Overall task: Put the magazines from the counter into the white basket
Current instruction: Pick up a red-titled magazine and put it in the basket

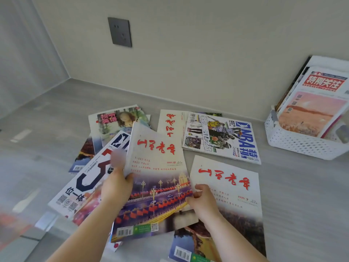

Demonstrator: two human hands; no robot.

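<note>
Several magazines lie scattered on the grey counter [302, 186]. Both hands hold one with red calligraphy and a night street photo [156, 186], lifted and tilted above the others. My left hand [117, 184] grips its left edge; my right hand [202, 199] grips its right edge. A similar magazine [230, 195] lies flat under my right hand. An NBA magazine [222, 138] lies farther back, an English-learning one [117, 121] at the back left. The white basket [294, 140] stands at the right and holds several magazines, one with a red title [321, 91].
A beige wall runs behind the counter with a dark grey socket [120, 32]. A side wall closes the left corner. Bare counter lies between the magazines and the basket.
</note>
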